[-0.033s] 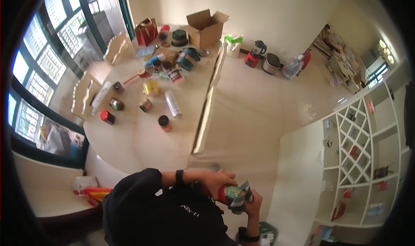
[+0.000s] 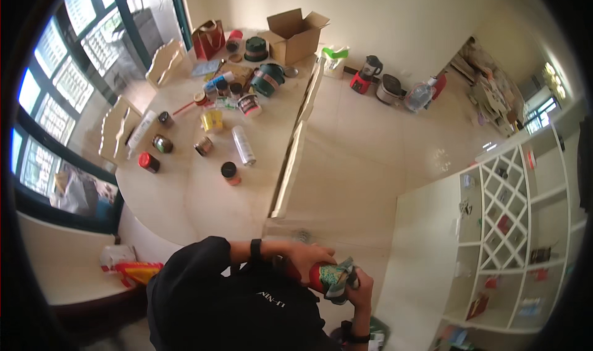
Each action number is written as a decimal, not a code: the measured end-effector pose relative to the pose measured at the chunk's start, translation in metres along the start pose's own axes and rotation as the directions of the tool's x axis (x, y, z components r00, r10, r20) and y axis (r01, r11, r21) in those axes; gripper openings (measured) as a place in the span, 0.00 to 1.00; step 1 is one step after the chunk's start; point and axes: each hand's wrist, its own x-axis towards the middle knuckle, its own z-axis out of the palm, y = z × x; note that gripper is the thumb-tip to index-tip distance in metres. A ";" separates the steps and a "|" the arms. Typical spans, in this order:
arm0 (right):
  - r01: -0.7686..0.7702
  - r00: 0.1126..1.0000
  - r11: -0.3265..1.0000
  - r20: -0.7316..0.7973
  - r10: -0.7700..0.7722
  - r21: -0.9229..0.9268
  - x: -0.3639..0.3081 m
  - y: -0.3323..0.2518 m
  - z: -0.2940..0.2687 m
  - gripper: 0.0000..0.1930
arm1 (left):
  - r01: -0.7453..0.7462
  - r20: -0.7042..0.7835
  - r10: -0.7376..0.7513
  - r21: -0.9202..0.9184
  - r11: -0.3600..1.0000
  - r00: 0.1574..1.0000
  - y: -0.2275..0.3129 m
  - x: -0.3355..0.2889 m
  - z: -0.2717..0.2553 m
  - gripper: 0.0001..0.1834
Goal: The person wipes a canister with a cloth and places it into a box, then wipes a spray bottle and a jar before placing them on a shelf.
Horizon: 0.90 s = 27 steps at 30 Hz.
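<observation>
Low in the picture, beyond the table's near right edge, my left hand [image 2: 304, 259] is closed round a red container [image 2: 315, 278]. My right hand [image 2: 361, 289] grips a crumpled grey-green cloth [image 2: 338, 282] against the container's right end. A green speckled patch shows between the hands; whether it belongs to the cloth or the container I cannot tell. The container's left end is hidden behind my left hand and dark sleeve. Nearest on the table [image 2: 191, 206] stand a black-lidded jar [image 2: 230, 173], a white spray can [image 2: 243, 146] and a red-lidded jar [image 2: 149, 162].
Farther back on the table are several jars, a yellow tub [image 2: 212, 121], a green pot [image 2: 268, 80], a red bag [image 2: 209, 40] and an open cardboard box [image 2: 296, 36]. Chairs [image 2: 290, 172] line its right side. White shelving [image 2: 472, 252] stands at right; a blender [image 2: 367, 74] is on the floor.
The view has shifted slightly, so the table and jars sit a little farther left. Both hands keep the same hold on the container and the cloth.
</observation>
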 end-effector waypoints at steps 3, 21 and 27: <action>0.267 0.948 0.953 0.215 -0.233 -0.143 0.054 -0.012 -0.045 0.14 | -0.019 0.105 0.043 -0.223 0.975 0.994 -0.017 0.043 -0.026 0.53; 0.600 0.693 0.799 0.469 -0.549 0.049 0.394 0.054 -0.152 0.12 | 0.267 -0.333 -0.281 -0.091 0.960 0.900 -0.070 0.197 -0.203 0.48; 0.530 0.762 0.848 0.439 -0.476 -0.002 0.535 0.064 -0.151 0.11 | 0.696 -0.802 -0.496 -0.146 0.703 0.332 -0.049 0.195 -0.246 0.36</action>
